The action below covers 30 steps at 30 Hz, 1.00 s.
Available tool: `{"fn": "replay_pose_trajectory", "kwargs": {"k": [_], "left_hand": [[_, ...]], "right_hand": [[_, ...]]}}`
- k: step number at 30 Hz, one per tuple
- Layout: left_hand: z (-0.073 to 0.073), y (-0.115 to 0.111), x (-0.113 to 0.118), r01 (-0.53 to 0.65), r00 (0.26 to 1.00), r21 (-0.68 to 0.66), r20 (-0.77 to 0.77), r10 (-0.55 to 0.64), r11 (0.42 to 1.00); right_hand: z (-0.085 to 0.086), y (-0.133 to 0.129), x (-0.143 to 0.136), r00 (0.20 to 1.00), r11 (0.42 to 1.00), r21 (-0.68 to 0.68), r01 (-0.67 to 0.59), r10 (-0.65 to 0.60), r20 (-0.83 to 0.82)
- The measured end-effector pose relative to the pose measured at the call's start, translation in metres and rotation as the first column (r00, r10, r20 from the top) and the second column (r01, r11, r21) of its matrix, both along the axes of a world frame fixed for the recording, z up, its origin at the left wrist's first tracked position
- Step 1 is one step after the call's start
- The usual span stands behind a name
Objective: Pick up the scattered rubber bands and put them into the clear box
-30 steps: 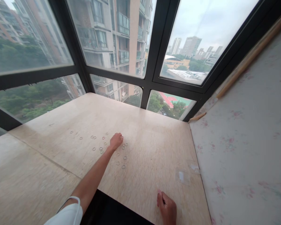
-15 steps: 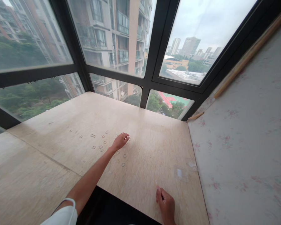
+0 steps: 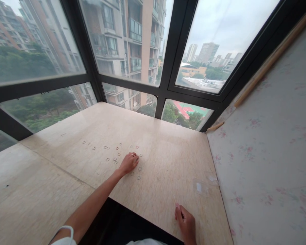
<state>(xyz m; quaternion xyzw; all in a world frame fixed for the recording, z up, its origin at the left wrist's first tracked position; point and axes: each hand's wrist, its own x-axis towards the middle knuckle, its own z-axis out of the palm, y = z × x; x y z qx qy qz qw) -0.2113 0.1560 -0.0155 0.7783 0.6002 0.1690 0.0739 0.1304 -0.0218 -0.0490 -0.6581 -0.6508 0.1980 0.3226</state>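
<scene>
My left hand (image 3: 129,162) reaches out over the pale stone-look surface, its fingers curled down among several thin rings; a pale band shows on one finger. Whatever its fingertips touch is hidden beneath them. A red ring (image 3: 137,147) lies just beyond the hand, and another thin ring (image 3: 141,155) is right beside the fingertips. Nearer to me are a dark-rimmed ring (image 3: 139,177) and a greyish ring (image 3: 140,168). To the left lies an orange-red ring (image 3: 117,148) among others. Resting near the front edge, my right hand (image 3: 186,223) is closed, its inside hidden.
A clear plastic packet (image 3: 199,187) with a white label lies at the right, near the flowered wall (image 3: 260,170). Dark window frames (image 3: 132,85) bound the far side. A seam (image 3: 63,170) crosses the surface at the left.
My left hand has drawn back a little towards me and its fingers have curled down, uncovering the red ring. The view has shifted slightly; my right hand stays closed near the edge.
</scene>
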Motion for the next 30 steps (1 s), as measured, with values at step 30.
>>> {"fn": "replay_pose_trajectory", "kwargs": {"k": [30], "left_hand": [[-0.019,-0.075,-0.041,-0.360,0.933,0.128,0.027,0.360,0.924]], "right_hand": [[0.023,0.048,-0.061,0.872,0.867,0.106,-0.487,0.477,0.112]]}}
